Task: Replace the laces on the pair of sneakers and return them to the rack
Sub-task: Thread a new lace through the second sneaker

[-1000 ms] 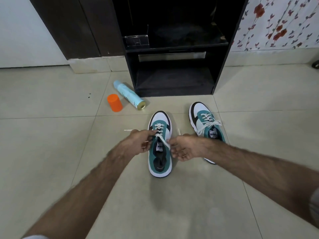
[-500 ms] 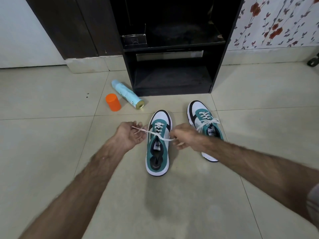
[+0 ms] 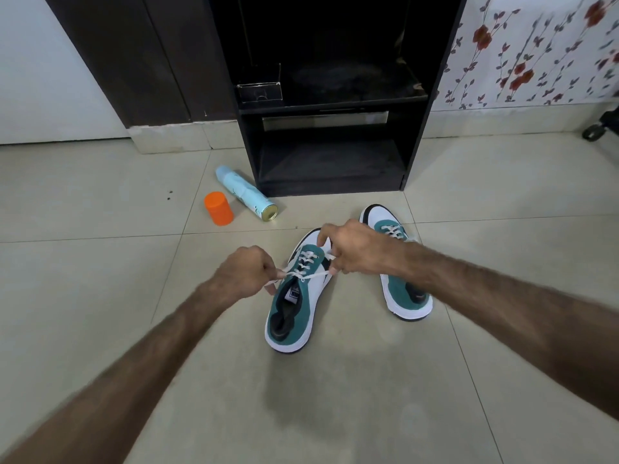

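Both hands have shifted from pulling the lace [image 3: 303, 270] ends wide apart to crossing them: left hand [image 3: 246, 272] and right hand [image 3: 355, 251] each pinch an end over the near sneaker [image 3: 294, 306] between them. Knot likely starting; rack [image 3: 331, 159] beyond.

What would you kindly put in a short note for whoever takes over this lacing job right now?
Left hand pinches one end of the white lace; right hand pinches the other end.
Near sneaker stands on the floor, laced through its eyelets, ends untied.
Far sneaker sits beside it, laced; its knot is hidden by the right arm.
Left: tie the near sneaker, then set both in the black rack, whose lower shelf holds no shoes.
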